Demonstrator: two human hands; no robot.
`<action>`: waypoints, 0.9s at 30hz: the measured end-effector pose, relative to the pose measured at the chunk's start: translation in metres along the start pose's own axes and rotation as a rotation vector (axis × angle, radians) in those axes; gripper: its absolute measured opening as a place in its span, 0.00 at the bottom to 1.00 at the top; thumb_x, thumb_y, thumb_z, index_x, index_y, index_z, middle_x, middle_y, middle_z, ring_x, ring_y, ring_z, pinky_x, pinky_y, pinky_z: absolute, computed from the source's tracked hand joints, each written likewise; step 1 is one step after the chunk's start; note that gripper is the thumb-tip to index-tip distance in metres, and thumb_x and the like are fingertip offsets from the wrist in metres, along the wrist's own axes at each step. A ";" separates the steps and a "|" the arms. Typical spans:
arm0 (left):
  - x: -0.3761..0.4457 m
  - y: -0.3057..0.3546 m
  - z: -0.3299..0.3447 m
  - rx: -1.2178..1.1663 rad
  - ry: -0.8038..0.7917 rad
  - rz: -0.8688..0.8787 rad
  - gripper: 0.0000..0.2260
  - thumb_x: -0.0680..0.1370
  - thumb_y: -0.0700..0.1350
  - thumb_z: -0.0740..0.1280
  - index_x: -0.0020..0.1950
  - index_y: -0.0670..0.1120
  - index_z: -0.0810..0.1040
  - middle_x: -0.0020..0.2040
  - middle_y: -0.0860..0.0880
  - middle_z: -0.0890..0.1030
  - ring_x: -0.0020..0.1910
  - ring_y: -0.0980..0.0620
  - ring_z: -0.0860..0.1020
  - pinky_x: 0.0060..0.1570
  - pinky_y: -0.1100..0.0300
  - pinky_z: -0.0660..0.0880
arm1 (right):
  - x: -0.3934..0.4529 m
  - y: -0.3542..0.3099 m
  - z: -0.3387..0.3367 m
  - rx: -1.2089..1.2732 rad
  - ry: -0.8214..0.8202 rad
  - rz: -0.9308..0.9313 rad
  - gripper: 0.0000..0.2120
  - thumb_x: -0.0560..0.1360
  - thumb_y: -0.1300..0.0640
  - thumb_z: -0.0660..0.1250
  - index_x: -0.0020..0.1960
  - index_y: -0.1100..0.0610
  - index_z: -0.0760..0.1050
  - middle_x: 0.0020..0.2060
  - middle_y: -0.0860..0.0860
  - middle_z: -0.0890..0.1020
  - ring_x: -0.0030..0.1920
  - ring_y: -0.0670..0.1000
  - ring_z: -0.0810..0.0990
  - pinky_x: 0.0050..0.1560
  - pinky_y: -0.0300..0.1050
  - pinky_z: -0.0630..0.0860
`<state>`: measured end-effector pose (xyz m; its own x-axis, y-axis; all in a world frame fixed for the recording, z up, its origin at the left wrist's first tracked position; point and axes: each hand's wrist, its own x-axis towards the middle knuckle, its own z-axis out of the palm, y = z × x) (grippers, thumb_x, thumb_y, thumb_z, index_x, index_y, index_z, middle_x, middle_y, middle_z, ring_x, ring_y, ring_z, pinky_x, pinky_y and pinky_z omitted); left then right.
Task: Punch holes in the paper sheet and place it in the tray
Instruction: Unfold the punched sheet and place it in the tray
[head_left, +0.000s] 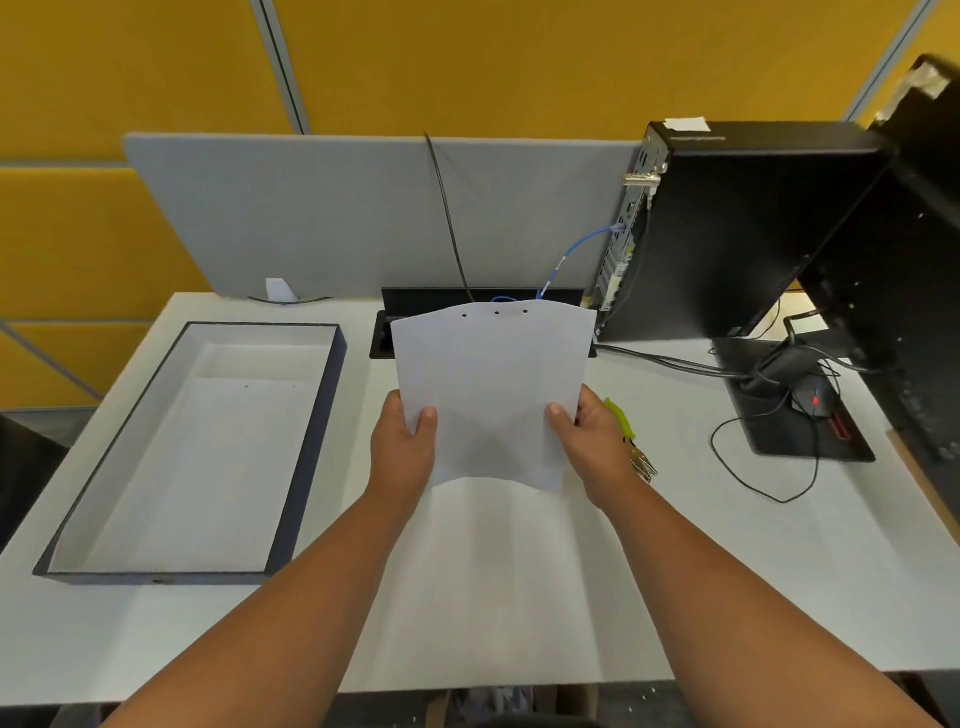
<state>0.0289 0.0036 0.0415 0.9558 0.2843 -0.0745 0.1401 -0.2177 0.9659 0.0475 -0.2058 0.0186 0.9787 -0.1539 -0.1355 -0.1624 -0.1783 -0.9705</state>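
I hold a white paper sheet (491, 384) up above the middle of the desk, bowed slightly, with three small punched holes along its far edge. My left hand (402, 447) grips its lower left side, thumb on top. My right hand (592, 441) grips its lower right side the same way. A hole punch with yellow-green handles (631, 441) lies on the desk just right of my right hand, partly hidden by it. The dark-rimmed tray (306, 447) stands at the left and holds white sheets with small holes.
A black computer tower (743, 228) stands at the back right, with cables, a black pad and a mouse (815, 400) beside it. A cable slot (382, 343) lies behind the sheet. A grey divider (311, 208) runs along the desk's far edge.
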 end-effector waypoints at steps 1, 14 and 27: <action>-0.001 -0.002 0.000 0.015 -0.002 -0.008 0.08 0.81 0.45 0.61 0.60 0.52 0.68 0.54 0.51 0.76 0.52 0.52 0.76 0.49 0.58 0.73 | 0.000 0.002 0.001 -0.021 0.015 0.009 0.12 0.79 0.54 0.62 0.62 0.49 0.74 0.55 0.48 0.82 0.55 0.51 0.80 0.57 0.56 0.78; 0.001 -0.005 0.004 0.304 0.022 -0.116 0.13 0.81 0.41 0.61 0.65 0.41 0.70 0.60 0.44 0.77 0.59 0.43 0.76 0.57 0.56 0.70 | 0.007 0.007 -0.003 -0.133 -0.002 0.156 0.03 0.77 0.58 0.65 0.47 0.57 0.76 0.44 0.52 0.82 0.46 0.54 0.80 0.49 0.47 0.78; -0.020 0.009 0.031 0.148 0.156 -0.091 0.11 0.80 0.41 0.60 0.63 0.46 0.69 0.56 0.49 0.76 0.53 0.49 0.75 0.55 0.57 0.71 | -0.004 -0.016 -0.032 -0.150 -0.057 -0.053 0.08 0.79 0.59 0.62 0.57 0.57 0.75 0.47 0.49 0.81 0.47 0.49 0.78 0.40 0.35 0.72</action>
<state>0.0192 -0.0332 0.0441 0.8878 0.4471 -0.1090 0.2709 -0.3164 0.9091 0.0425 -0.2329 0.0413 0.9913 -0.0861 -0.0996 -0.1226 -0.3282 -0.9366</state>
